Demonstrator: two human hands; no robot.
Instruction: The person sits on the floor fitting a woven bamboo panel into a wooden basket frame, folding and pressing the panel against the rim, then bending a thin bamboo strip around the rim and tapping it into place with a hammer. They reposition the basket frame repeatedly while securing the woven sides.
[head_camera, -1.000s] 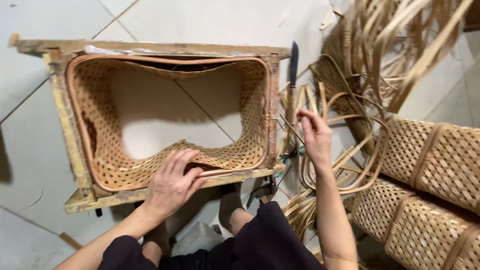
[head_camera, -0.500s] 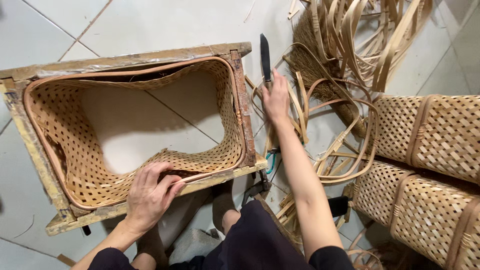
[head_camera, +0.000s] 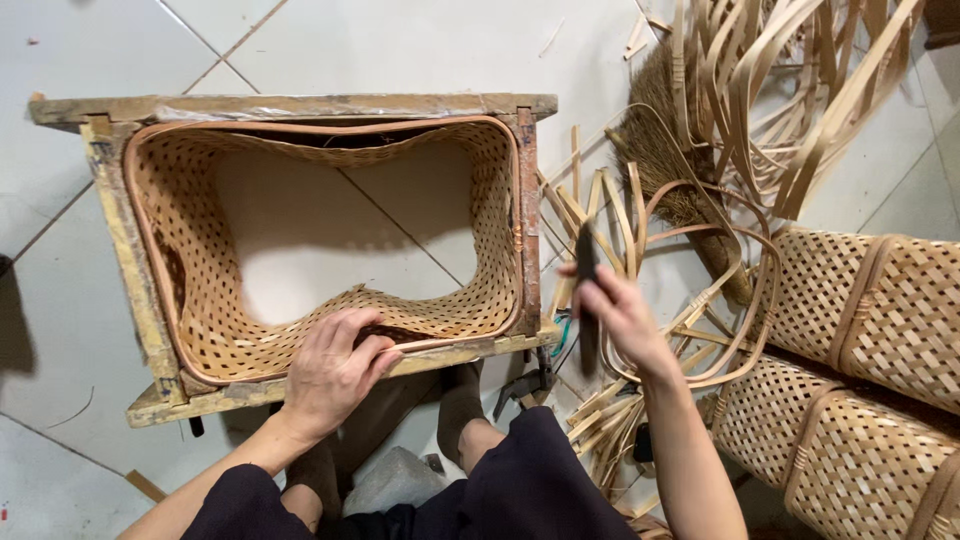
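Note:
A bottomless woven rattan basket wall (head_camera: 460, 170) sits inside a rectangular wooden frame (head_camera: 290, 106) on the tiled floor. My left hand (head_camera: 335, 365) presses down on the near rim of the weave and the frame's front bar. To the right of the frame, my right hand (head_camera: 615, 315) grips a dark knife (head_camera: 586, 262), blade pointing away from me, above a pile of cane strips (head_camera: 600, 215).
Long rattan strips (head_camera: 790, 90) and a small broom (head_camera: 665, 150) lie at the upper right. Two finished woven baskets (head_camera: 880, 320) stand at the right edge. Dark pliers (head_camera: 525, 385) rest by my feet below the frame.
My right hand reached to the knife lying beside the frame, took hold of it and drew it back toward me. My left hand stayed on the near rim.

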